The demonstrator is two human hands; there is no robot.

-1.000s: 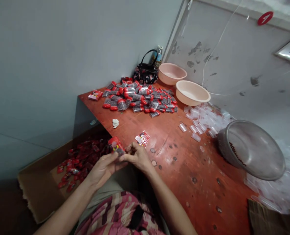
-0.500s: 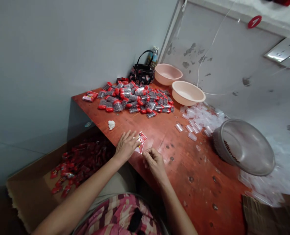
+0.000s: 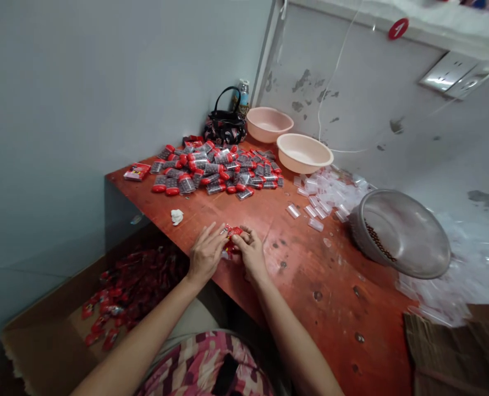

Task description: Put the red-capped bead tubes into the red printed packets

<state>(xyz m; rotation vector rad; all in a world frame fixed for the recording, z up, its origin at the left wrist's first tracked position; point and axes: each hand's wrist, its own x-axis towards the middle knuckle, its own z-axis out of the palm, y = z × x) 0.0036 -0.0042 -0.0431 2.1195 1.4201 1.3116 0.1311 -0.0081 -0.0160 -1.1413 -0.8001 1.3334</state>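
Your right hand (image 3: 249,254) pinches a small red printed packet (image 3: 232,232) at the near edge of the red-brown wooden desk (image 3: 310,264). Your left hand (image 3: 205,254) lies with its fingers spread and the fingertips against the packet, so your fingers cover much of it. A crumpled white scrap (image 3: 177,216) sits near on the left. Farther back lies a heap of red-capped clear tubes (image 3: 215,168). To the right are loose clear plastic tubes (image 3: 322,195) and a tilted metal bowl (image 3: 399,234). Below left, an open cardboard box (image 3: 42,341) holds loose red packets (image 3: 120,291).
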